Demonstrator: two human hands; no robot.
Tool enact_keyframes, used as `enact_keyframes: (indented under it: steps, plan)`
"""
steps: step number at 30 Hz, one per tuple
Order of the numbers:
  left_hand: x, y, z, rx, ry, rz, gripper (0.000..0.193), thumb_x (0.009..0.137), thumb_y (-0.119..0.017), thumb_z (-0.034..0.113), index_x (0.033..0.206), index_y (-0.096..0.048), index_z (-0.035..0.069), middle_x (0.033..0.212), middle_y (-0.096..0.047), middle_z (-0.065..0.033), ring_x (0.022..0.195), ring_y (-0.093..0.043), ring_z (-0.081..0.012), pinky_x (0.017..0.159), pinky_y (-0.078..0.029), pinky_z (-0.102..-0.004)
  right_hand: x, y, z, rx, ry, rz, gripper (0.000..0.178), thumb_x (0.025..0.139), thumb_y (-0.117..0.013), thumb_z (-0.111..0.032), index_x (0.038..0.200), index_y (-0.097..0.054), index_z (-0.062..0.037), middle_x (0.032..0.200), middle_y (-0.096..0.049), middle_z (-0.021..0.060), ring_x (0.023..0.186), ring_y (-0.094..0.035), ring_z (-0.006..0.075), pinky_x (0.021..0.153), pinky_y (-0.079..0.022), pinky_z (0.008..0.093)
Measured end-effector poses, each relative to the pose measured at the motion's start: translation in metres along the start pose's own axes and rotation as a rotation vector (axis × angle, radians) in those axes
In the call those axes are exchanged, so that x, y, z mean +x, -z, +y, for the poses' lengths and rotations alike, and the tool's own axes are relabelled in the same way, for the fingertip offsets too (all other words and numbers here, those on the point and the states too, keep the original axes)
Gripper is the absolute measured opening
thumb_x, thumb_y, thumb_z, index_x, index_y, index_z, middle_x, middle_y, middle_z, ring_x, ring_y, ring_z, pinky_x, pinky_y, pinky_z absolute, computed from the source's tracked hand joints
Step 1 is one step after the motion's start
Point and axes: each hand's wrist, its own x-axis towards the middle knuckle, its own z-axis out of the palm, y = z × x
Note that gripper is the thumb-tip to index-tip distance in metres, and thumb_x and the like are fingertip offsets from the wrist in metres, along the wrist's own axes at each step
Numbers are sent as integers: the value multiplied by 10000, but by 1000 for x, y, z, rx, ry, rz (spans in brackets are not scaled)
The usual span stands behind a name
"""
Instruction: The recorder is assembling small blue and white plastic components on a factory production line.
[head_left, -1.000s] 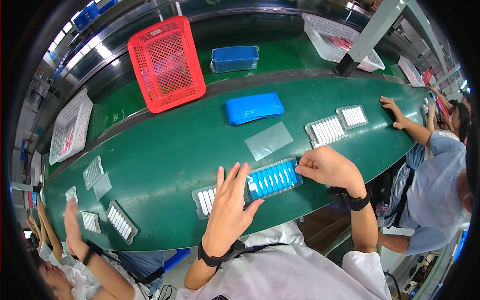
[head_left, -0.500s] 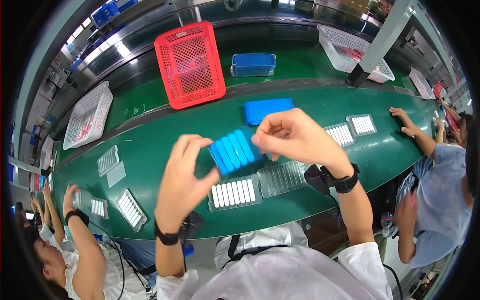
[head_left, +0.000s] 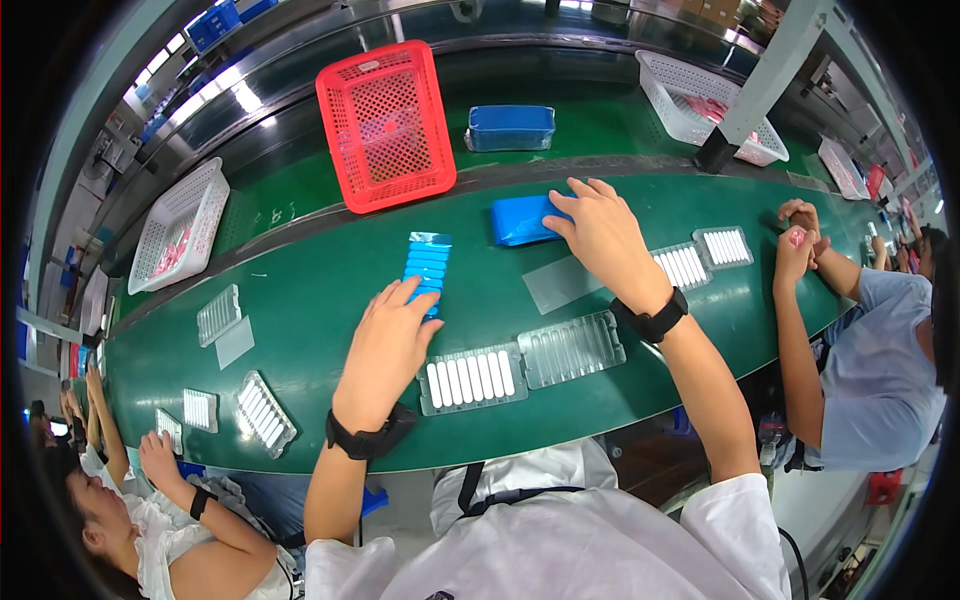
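My left hand (head_left: 382,350) grips the lower end of a ribbed blue pack (head_left: 428,262), which lies lengthwise on the green table; its fingers and thumb cover that end. At the right end of a flat blue bundle (head_left: 520,220), my right hand (head_left: 612,245) closes thumb and forefinger on its edge, the other fingers stretched out. In front of me, a clear plastic tray (head_left: 472,380) holds several white sticks. Beside it lies its empty ridged half (head_left: 571,350). A clear flat sheet (head_left: 562,284) rests below my right hand.
A red basket (head_left: 390,130) tilts at the back, left of a blue wrapped block (head_left: 510,128). White baskets with pink pieces stand at left (head_left: 178,225) and right (head_left: 700,100). Filled trays (head_left: 683,266) lie to the right, others (head_left: 264,414) leftward. Co-workers sit on both sides.
The blue pack has gone from between both hands down onto the table, under my left hand. My right hand has let go of it and moved to the blue bundle.
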Motion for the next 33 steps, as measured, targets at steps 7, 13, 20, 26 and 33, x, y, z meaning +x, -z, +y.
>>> enact_keyframes:
  steps: [7, 13, 20, 26, 33]
  plan:
    - [-3, 17, -34, 154, -165, -13, 443, 872, -565, -113, 1288, -653, 10, 1422, -622, -176, 1394, -526, -364, 1213, -381, -505, -6, 24, -19, 102, 49, 99, 260, 908, -759, -242, 1090, -791, -60, 1314, -690, 213, 1295, -579, 436, 1054, -483, 505]
    - [-32, 20, 44, -1129, 150, -90, 406, 939, -743, 25, 1306, -610, -86, 1156, -732, -209, 1023, -749, -258, 912, -598, -360, -52, 81, -74, 794, 69, -226, 335, 853, -843, -143, 1149, -761, -11, 1214, -739, 199, 1083, -735, 353, 916, -582, 386]
    - [-62, -16, 66, -1380, 477, 369, 213, 928, -734, -73, 1125, -657, -99, 933, -764, -161, 818, -765, -203, 771, -625, -306, -76, 82, -93, 1656, -381, -328, 361, 979, -726, -114, 1304, -657, 26, 1062, -772, 123, 949, -751, 173, 728, -610, 329]
    - [-62, -27, 74, -1446, 342, 340, 219, 974, -685, -52, 1187, -660, -101, 1038, -762, -157, 935, -748, -181, 815, -599, -290, -65, 61, -102, 1591, -331, -701, 353, 1026, -652, -91, 1347, -616, 51, 963, -756, 88, 879, -712, 114, 705, -586, 279]
    - [-70, -27, 55, -1322, 283, 304, 210, 990, -675, -27, 1177, -682, -122, 1071, -753, -164, 960, -736, -185, 829, -620, -312, -52, 67, -113, 1179, -190, -466, 121, 939, -728, -49, 1012, -759, 42, 830, -775, 104, 756, -723, 107, 701, -574, 251]
